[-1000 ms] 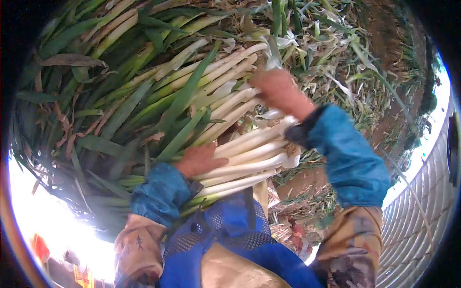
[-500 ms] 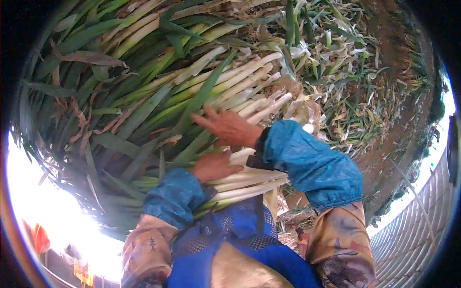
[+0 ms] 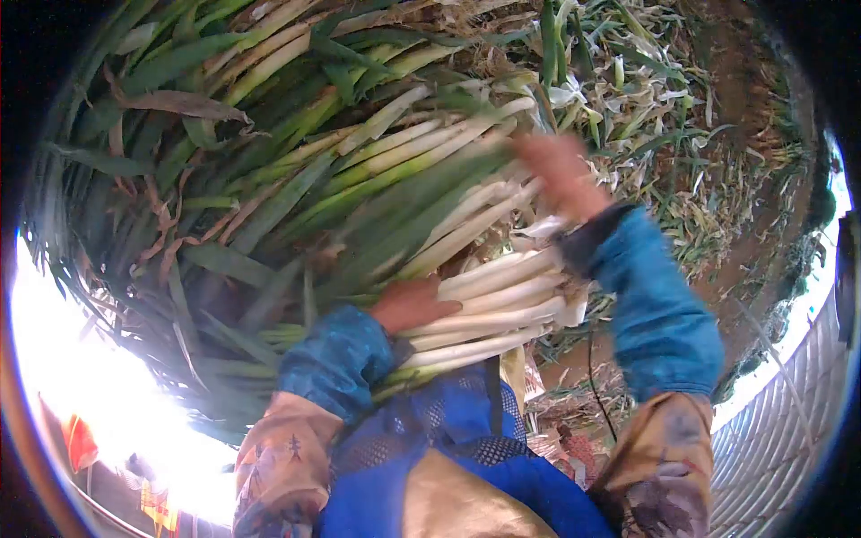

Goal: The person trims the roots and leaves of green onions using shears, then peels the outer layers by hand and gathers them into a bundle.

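My left hand (image 3: 414, 307) lies closed over a bundle of large green onions (image 3: 502, 296), with fingers and thumb around the white stalks near my lap. Their white ends point right, and their green leaves run left under my sleeve. My right hand (image 3: 560, 175) is smeared by motion above the root ends of the neighbouring onions, to the upper right of the bundle. A blurred green leaf (image 3: 448, 190) streaks toward it; whether the fingers hold that leaf cannot be made out.
A big heap of onions with long green leaves (image 3: 215, 260) fills the left and upper area. Peeled skins and leaf scraps (image 3: 664, 179) litter the soil (image 3: 731, 81) at the right. A ribbed, curved pale surface (image 3: 762, 466) stands at lower right.
My right hand has swung up and right, away from beside my left hand. The white stalks under my left hand are now more exposed. My left hand has shifted slightly right.
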A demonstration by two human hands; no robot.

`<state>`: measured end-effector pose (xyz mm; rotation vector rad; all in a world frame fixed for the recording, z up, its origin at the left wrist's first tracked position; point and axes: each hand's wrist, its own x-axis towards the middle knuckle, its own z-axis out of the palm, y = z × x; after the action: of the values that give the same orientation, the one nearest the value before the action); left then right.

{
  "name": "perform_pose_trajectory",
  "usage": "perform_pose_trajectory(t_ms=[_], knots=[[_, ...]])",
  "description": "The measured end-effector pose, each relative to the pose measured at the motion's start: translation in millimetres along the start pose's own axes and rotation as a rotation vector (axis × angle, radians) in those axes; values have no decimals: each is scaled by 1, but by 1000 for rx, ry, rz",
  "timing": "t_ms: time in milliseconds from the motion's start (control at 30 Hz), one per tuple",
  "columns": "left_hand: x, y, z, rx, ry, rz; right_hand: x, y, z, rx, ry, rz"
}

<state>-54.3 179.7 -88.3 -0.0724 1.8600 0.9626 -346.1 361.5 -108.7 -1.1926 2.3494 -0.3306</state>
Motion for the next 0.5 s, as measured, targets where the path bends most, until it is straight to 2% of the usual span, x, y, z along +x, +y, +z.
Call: perform_pose_trajectory(t_ms=[33,133,167,233,267,367,400,433,467,500], knots=[[-1,-1,6,4,55,3,-10,81,-36,-57,146,145],[-9,19,-27,-38,-68,-26,-101,228,-199,-282,261,804],[-10,23,-32,-12,-110,-50,-99,191,-221,-505,229,938],[-5,20,-29,-3,-114,-56,-84,133,-221,-697,267,629],[-5,19,-26,3,-117,-61,-79,121,-202,-639,329,195],[-8,20,-29,-8,-76,-31,-32,11,-48,22,26,58],[-9,20,-34,-22,-107,-39,-13,-54,-32,-41,-166,-198],[-11,24,-39,-41,-144,-48,-15,-80,26,22,-148,-362],[-14,28,-42,-60,-182,-56,-9,-126,19,12,-202,-417],[-15,32,-47,-36,-206,-72,-6,-144,39,-21,-191,-484]])
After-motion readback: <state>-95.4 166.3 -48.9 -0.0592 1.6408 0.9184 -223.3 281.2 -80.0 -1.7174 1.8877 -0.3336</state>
